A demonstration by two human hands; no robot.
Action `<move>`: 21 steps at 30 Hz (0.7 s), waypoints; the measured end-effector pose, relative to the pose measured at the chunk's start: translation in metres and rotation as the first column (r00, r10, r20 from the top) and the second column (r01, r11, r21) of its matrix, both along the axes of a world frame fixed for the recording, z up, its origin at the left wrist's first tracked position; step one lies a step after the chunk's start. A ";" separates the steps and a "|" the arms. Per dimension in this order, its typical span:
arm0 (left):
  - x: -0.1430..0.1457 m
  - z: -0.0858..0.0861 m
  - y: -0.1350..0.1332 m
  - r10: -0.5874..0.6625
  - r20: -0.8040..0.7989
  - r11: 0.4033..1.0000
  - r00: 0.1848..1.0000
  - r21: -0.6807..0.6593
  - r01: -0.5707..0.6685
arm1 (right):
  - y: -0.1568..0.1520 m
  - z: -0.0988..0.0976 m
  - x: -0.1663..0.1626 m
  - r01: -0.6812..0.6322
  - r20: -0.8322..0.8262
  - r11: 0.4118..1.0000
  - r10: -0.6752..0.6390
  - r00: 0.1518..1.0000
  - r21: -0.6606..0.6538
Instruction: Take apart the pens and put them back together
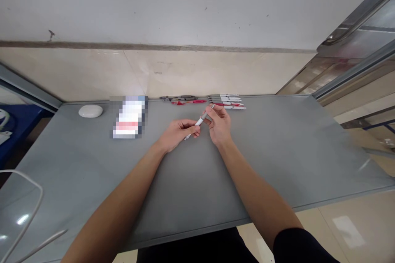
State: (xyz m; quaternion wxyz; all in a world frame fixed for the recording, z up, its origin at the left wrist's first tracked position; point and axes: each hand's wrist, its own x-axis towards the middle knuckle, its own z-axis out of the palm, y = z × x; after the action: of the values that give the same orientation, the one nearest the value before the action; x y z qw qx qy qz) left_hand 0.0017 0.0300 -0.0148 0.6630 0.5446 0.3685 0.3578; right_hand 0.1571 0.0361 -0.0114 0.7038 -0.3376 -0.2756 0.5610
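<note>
Between my two hands a white and grey pen (200,121) is held at a slant above the grey table. My left hand (181,132) pinches its lower left end with thumb and fingers. At the upper right end, the fingers of my right hand (219,122) close round the grey part. Behind the hands lie a row of white and grey pens (228,99), a red pen (195,101) and dark pens (175,98), close to the wall. My right fingertips partly cover the nearest pens in the row.
A phone (129,117), blurred out, lies on the grey table (265,148) to the left. Beyond it is a white rounded case (90,111). A white cable (38,205) loops over the front left corner. The tiled wall (216,70) borders the table's back edge.
</note>
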 end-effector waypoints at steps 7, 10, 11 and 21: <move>-0.003 0.008 -0.003 -0.148 -0.035 0.988 0.988 0.041 0.149 | -0.002 0.001 0.001 -0.066 0.034 0.997 0.067 0.997 -0.031; -0.002 0.006 -0.002 -0.114 -0.016 0.993 0.993 0.026 0.114 | -0.001 0.000 0.001 -0.032 0.029 0.999 0.032 0.999 -0.024; -0.001 0.004 -0.002 -0.082 -0.005 0.996 0.997 0.024 0.082 | 0.000 0.000 0.001 -0.011 0.027 1.000 0.012 1.000 -0.021; -0.002 0.003 -0.002 -0.068 -0.069 0.994 0.995 0.075 0.073 | -0.002 0.000 0.001 -0.001 0.026 1.000 0.001 1.000 -0.009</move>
State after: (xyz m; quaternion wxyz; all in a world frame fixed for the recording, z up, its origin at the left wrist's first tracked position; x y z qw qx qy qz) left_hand 0.0002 0.0280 -0.0115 0.6410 0.5942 0.3567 0.3298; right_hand 0.1583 0.0345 -0.0109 0.6985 -0.3479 -0.2821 0.5581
